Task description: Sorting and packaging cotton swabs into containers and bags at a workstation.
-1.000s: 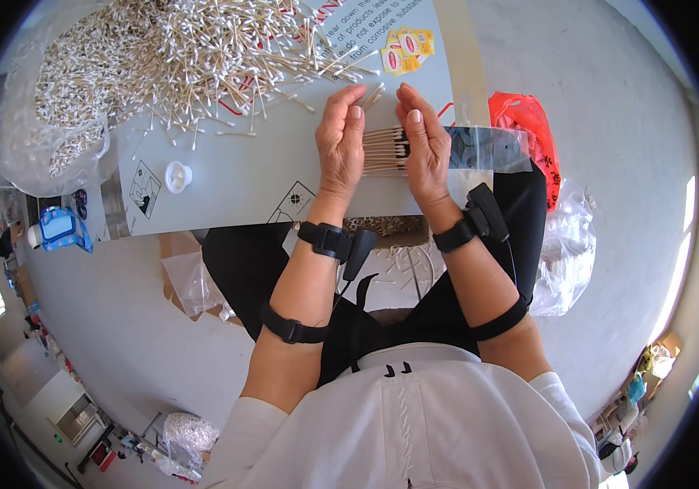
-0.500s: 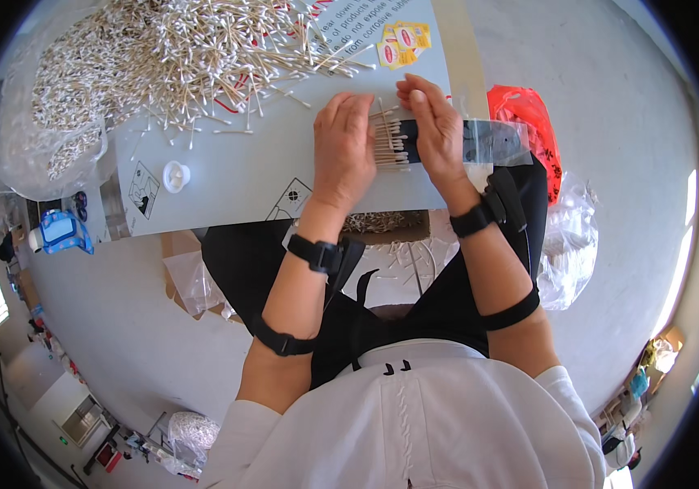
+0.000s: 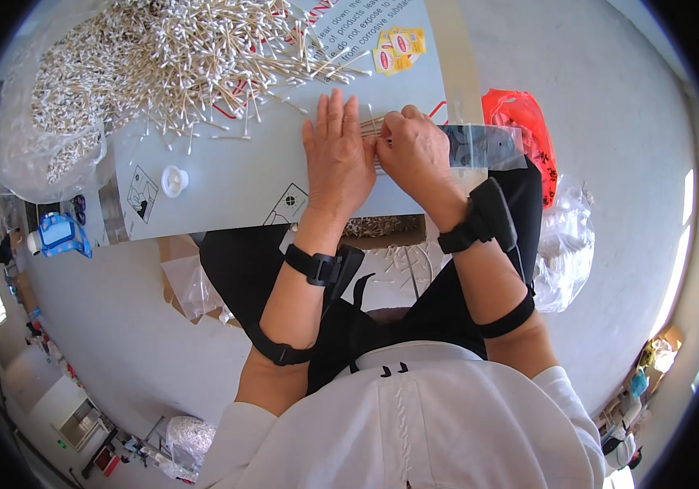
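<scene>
My left hand [image 3: 337, 155] lies flat with its fingers stretched forward, its thumb side against the left ends of a small row of cotton swabs [image 3: 372, 126]. From the other side my right hand [image 3: 416, 155] curls over the same row, its fingers bent and pinched together on the swabs. Most of the row is hidden under both hands. To the right of my right hand is a dark strip [image 3: 459, 140] with clear plastic film [image 3: 500, 147] over its right part. A large heap of loose cotton swabs [image 3: 178, 57] covers the far left of the table.
Yellow and white paper labels [image 3: 398, 50] lie at the far right of the tabletop [image 3: 235, 175]. A small white round container [image 3: 174, 181] stands near the left front. A red plastic bag [image 3: 520, 134] hangs by the right edge. Below, a cardboard box [image 3: 386, 236] holds more swabs.
My right hand has come down and left, its fingers curling from loosely raised onto the swab row. My left hand has flattened, its fingers straightening forward.
</scene>
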Demonstrator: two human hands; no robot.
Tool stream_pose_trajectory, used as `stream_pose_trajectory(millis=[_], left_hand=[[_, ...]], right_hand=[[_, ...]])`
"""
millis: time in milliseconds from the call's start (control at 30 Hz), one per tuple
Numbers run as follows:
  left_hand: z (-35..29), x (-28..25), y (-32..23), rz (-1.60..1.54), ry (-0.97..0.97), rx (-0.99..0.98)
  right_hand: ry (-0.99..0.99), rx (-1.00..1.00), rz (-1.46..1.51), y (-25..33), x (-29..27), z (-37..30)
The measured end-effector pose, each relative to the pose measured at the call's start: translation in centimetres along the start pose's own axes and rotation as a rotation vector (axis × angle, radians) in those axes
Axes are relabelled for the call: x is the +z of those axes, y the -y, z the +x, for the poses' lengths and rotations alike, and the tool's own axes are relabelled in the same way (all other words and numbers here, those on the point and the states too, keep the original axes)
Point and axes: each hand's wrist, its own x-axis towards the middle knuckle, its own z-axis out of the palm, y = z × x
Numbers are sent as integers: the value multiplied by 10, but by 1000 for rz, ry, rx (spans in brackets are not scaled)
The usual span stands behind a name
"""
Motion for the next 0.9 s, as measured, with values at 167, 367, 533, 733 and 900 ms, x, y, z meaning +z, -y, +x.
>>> stream_pose_trajectory(millis=[167, 367, 533, 733, 900], left_hand=[[-14, 1, 8, 16, 103, -2], [-19, 6, 10, 98, 93, 52], [-25, 11, 7, -47, -41, 25], [-21, 14, -2, 92, 74, 129], [-25, 0, -13, 77, 98, 155]], right_hand=[[81, 108, 59, -4, 0, 3], [-106, -215, -5, -22, -9, 42], [172, -658, -143, -27, -16, 65], [110, -339, 453, -37, -7, 34], [-196, 183, 1265, -33, 5, -16]])
